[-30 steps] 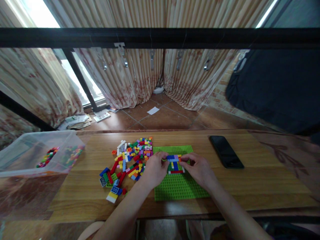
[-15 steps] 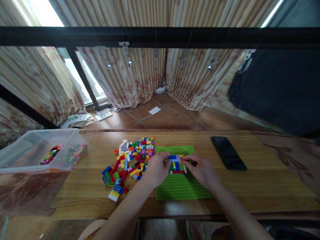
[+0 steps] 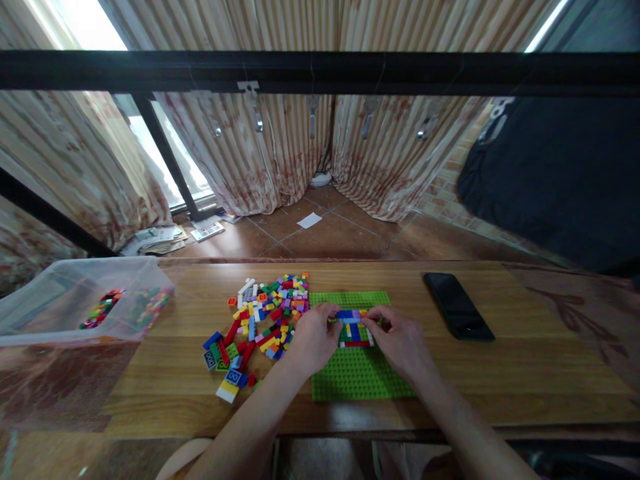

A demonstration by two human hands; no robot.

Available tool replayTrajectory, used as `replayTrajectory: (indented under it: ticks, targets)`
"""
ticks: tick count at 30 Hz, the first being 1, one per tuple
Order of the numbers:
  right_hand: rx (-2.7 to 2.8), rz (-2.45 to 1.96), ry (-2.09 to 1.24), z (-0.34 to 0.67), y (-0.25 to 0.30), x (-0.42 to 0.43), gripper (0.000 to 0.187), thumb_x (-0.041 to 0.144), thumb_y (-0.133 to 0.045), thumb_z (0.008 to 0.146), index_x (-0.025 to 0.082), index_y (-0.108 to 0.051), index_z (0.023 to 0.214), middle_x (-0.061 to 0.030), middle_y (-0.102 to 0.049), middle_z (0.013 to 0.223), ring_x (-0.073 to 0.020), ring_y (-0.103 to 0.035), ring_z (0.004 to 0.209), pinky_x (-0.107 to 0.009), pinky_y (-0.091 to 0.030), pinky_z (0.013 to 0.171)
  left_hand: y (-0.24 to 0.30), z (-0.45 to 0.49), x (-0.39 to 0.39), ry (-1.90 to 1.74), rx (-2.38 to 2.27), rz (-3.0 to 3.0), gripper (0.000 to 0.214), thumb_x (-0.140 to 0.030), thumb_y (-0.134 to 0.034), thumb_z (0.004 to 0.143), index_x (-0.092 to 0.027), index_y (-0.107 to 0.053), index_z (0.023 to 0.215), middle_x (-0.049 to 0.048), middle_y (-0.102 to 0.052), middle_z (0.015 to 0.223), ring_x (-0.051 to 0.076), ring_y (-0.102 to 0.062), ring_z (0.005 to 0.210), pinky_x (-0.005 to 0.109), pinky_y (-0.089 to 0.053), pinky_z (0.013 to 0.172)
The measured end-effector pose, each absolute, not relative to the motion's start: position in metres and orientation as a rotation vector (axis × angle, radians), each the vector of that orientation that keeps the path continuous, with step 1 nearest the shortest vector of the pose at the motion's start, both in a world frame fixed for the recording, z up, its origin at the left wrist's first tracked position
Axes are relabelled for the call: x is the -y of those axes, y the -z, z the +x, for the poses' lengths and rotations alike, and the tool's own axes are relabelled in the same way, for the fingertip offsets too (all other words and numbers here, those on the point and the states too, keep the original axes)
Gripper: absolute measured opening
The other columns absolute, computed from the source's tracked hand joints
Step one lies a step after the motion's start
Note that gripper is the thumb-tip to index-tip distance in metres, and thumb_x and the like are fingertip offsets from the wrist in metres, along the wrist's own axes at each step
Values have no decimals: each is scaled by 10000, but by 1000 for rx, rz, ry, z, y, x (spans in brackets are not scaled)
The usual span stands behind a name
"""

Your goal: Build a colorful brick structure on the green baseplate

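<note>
A small structure of toy building bricks [image 3: 354, 331] in blue, yellow, green, red and white sits over the green studded baseplate [image 3: 360, 380]. My left hand [image 3: 317, 337] is closed at its left end, thumb and fingertips against the upper row. On the opposite side, my right hand [image 3: 399, 337] pinches the upper right corner, beside an orange brick. The fingers partly cover both ends of the structure. Whether a separate small brick is between my right fingertips, I cannot tell.
Loose bricks [image 3: 275, 310] lie in a spread pile left of the baseplate. A black phone [image 3: 457, 307] rests on the wooden table [image 3: 540, 373] at the right. A clear plastic bin [image 3: 55, 280] with more bricks stands at the far left. A dark bar [image 3: 320, 72] crosses above.
My right hand has shifted slightly left, closer in on the structure's upper right corner. My left hand and the loose bricks stay where they were.
</note>
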State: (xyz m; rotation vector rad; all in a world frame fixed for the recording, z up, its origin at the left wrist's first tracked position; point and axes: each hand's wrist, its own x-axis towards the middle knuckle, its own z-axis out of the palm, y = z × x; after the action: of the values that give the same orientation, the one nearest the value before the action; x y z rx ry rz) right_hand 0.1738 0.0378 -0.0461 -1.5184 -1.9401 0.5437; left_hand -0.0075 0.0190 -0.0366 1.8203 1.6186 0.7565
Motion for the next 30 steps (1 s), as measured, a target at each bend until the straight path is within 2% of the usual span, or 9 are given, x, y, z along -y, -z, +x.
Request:
replayTrajectory:
  ticks: [6,12,30]
  targets:
    - [1972,-1446,-616,175,45,-36,183,334,-539,845,236,-689,804,-25,-710,830,-187,-634,736,-310,-462,704,36,-8,-18,-757,-1615,1821,235,-130,-534,804,-180,-646,1005,56,-673,957,152,-622,783,271,-500,731]
    - [1874,-1479,-681,185,43,-42,209,350,-531,834,224,-694,800,-25,-704,770,-184,-629,688,-307,-470,664,37,-8,-18,-758,-1624,1818,245,-146,-536,811,-181,-640,1030,56,-677,957,150,-621,770,271,-498,729]
    - [2030,-1368,-585,184,51,-43,235,319,-501,876,223,-715,863,-42,-702,830,-198,-646,784,-337,-495,736,39,-7,-19,-786,-1609,1834,247,-129,-521,812,-173,-645,1021,60,-676,961,159,-629,817,276,-502,762]
